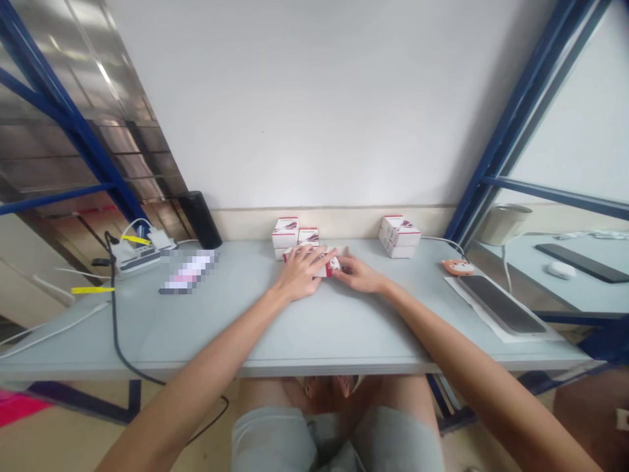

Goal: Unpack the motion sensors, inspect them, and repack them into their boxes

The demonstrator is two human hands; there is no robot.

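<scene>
A small white-and-red cardboard box (322,269) lies on the table in front of me, partly hidden under my fingers. My left hand (301,272) reaches over it from the left and grips it, fingers across its top. At the box's right end, where a flap appears to stand up, my right hand (362,274) is closed on it with thumb and fingers. Just behind my left hand sits a group of similar boxes (285,231), some stacked. Another stack of such boxes (400,236) stands farther right, near the wall.
A phone-like object (189,272), blurred out, lies left of my hands. Beyond it are a black cylinder (201,219) and a power strip (147,254) with cables. An orange item (457,267) and a dark keyboard (498,305) lie on the right. Blue frame posts flank the table.
</scene>
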